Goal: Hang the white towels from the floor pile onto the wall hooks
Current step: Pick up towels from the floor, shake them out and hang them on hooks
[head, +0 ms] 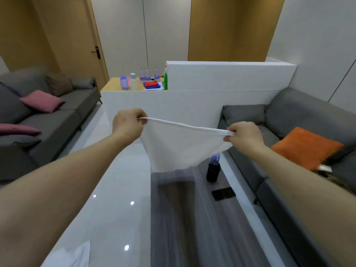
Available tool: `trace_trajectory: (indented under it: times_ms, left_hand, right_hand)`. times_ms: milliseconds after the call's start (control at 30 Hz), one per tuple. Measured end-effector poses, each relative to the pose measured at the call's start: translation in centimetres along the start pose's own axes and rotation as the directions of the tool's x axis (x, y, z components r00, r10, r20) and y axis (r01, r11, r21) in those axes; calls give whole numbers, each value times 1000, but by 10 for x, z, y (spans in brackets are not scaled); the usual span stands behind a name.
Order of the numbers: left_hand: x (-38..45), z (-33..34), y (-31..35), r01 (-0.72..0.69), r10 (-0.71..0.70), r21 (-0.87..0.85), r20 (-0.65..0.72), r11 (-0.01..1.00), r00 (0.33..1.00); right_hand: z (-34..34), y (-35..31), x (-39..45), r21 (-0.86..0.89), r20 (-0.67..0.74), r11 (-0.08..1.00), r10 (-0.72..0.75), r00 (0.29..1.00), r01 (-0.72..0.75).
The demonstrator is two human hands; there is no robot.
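At the near lower left edge a white cloth (71, 255) lies on the floor, possibly part of the pile. Further out, both arms extend forward. The left hand (128, 123) has its grip pinched closed on one top corner of the white towel (179, 149); the right hand (244, 134) is clamped on the other corner. The towel hangs spread between them in mid-air, above the striped rug (183, 218), with its top hem slightly slack. Beyond stand a dark bottle (213, 170), a white partition (221, 83) and a bench (115, 84) carrying bottles. No wall hooks are visible. Recommended procedure: keep the hem taut and level, locate a hook, then seat the hem's midpoint over it before releasing.
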State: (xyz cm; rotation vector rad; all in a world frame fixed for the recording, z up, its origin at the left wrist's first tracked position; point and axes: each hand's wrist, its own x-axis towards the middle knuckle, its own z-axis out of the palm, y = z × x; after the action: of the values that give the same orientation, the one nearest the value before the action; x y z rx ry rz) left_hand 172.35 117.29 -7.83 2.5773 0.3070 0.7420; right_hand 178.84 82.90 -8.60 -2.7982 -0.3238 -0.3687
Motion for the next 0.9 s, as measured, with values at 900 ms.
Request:
trace_trajectory:
  times_ms: [900]
  left_hand:
    - [-555,84,-36,39,-208,214,860,976,467]
  right_hand:
    - [135,153,-522,-168,729,961,273,628,-222]
